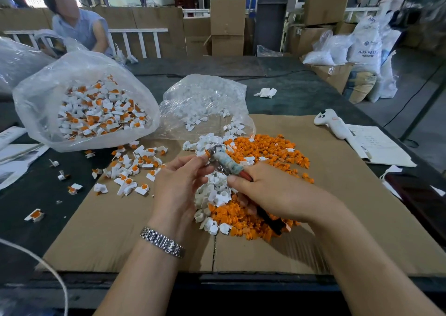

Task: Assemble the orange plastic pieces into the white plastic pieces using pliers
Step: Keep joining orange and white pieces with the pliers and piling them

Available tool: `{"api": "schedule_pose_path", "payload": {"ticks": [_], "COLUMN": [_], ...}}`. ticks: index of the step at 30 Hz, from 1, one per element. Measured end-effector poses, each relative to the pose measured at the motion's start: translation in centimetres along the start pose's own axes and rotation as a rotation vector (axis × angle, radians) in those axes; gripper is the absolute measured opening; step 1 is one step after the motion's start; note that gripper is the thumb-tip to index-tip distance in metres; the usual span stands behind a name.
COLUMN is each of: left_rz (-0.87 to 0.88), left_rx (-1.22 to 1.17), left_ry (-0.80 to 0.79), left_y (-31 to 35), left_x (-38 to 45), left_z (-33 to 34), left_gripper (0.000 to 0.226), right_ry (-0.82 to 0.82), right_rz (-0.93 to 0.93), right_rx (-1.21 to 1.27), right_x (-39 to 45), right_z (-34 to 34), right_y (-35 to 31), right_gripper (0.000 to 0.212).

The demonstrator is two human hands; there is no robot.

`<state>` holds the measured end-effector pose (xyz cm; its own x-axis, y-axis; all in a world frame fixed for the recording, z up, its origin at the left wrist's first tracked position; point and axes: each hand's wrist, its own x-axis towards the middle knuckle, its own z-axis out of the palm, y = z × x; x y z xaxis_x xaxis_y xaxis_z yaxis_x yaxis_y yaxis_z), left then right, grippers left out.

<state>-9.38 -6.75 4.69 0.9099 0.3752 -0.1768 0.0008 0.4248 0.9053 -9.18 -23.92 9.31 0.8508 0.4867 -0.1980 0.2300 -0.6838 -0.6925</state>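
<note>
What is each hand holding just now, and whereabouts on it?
The right hand grips the pliers by their handles. The left hand pinches something small at the pliers' tip; what it is cannot be told.

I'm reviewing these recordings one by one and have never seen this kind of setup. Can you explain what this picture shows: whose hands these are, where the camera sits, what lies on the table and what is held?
There is no machine here. The single picture comes from a camera worn on a person's head, looking forward and down, so the two hands are the wearer's own.

The right hand grips a pair of pliers by the handles. The left hand, with a metal watch on its wrist, pinches something small at the pliers' tip; it is too hidden to name.

On a sheet of cardboard lie a heap of loose orange pieces and white pieces. To the left lie finished white-and-orange parts, and more fill a clear bag. A second clear bag holds white pieces. Another person sits at the far left.
</note>
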Motion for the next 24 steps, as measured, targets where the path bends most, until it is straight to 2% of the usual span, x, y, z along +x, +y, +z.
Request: {"api": "schedule_pose_path", "payload": {"ticks": [9, 11, 13, 16, 18, 21, 24], "left_rz": [-0.069, -0.042, 0.021, 0.186, 0.301, 0.383, 0.386], "left_rx": [-0.01, -0.001, 0.044, 0.309, 0.493, 0.682, 0.945], "left_ry": [-0.027, -0.044, 0.008, 0.19, 0.337, 0.515, 0.488], "left_y": [-0.6, -0.4, 0.0, 0.4, 0.6, 1.1, 0.7], "left_x": [0.2, 0.4, 0.6, 1.4, 2.0, 2.6, 2.6], "left_z": [-0.9, -1.1, -1.8, -4.3, -6.4, -8.9, -10.1], "left_gripper": [0.007, 0.006, 0.008, 0.003, 0.005, 0.022, 0.039], "right_ry": [0.112, 0.109, 0.135, 0.276, 0.398, 0.504, 0.509], "right_rz": [0.016, -0.015, -0.012, 0.07, 0.178, 0.335, 0.397], "right_rx": [-0.165, -0.166, -0.148, -0.199, -0.302, -0.448, -0.597], "right_x": [0.9, 1.1, 1.0, 1.1, 1.4, 1.9, 2.3], "right_z": [1.7, 1.5, 1.0, 0.0, -0.5, -0.5, 0.2], "right_y": [1.4, 1.6, 2.0, 3.5, 4.9, 6.8, 7.9], "right_gripper": [0.046, 0.048, 0.047, 0.043, 0.048, 0.057, 0.061]}}
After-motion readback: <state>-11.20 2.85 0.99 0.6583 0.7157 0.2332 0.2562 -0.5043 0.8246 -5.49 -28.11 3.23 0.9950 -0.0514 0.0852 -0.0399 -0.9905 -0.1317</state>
